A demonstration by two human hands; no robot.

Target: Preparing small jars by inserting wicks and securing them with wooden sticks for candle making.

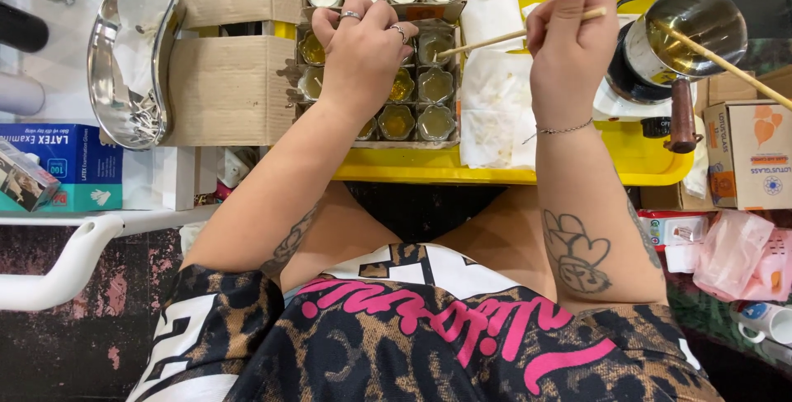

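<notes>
Two hands — right hand (571, 39) pinches stick (495, 39) toward jars (435, 84).

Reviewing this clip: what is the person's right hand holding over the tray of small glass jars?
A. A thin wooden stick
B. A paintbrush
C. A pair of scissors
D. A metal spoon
A. The right hand pinches a thin wooden stick whose tip points into the small glass jars, while the left hand rests on the jars in their cardboard dividers.
</notes>
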